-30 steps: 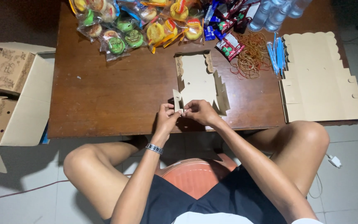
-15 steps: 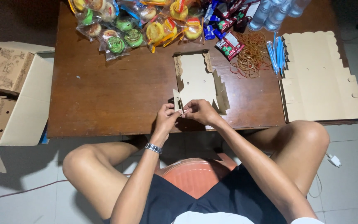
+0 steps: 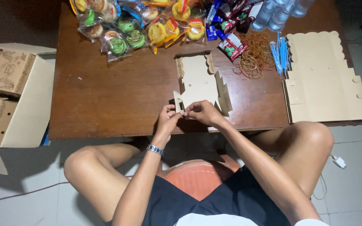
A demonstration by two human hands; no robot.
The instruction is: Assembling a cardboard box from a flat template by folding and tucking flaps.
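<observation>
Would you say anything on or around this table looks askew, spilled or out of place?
Mostly tidy. The flat box blanks overhang the table's right edge, and the rubber bands lie in a loose tangle. Both hands pinch the half-folded box.

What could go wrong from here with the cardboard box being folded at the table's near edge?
The half-folded box is pinched by both hands, left hand and right hand, at one small corner tab; thin card there could tear or crease. The box sits near the table edge, so it might slip off. The rubber bands and snack packets close behind could get knocked.
</observation>
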